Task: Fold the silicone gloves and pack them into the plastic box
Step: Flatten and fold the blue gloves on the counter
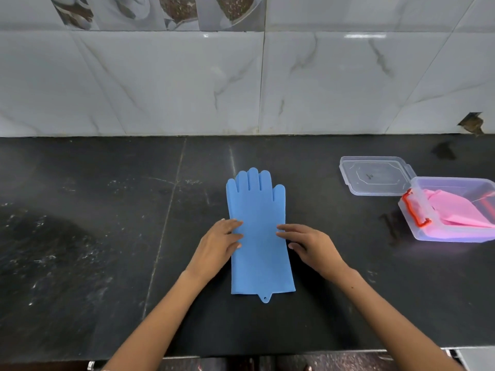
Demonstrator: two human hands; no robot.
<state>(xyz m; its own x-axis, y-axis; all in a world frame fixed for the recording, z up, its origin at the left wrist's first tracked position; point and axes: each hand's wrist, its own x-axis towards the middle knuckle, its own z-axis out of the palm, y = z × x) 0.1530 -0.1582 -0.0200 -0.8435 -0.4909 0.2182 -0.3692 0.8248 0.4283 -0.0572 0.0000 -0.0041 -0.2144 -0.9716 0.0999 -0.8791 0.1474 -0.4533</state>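
Note:
A blue silicone glove [258,210] lies flat on the black counter [93,236], fingers toward the wall, cuff toward me. My left hand [218,245] rests on its left edge at mid-length, fingers spread flat on the glove. On the right edge lies my right hand [308,243], its fingertips on the glove. Neither hand grips it. At the far right stands a clear plastic box [420,231] with a red latch [413,210]; a folded pink glove [460,210] lies inside.
The box's clear lid [375,175] lies flat on the counter, just behind and left of the box. A marble-tiled wall [241,84] rises behind the counter. The counter's front edge runs along the bottom of the view.

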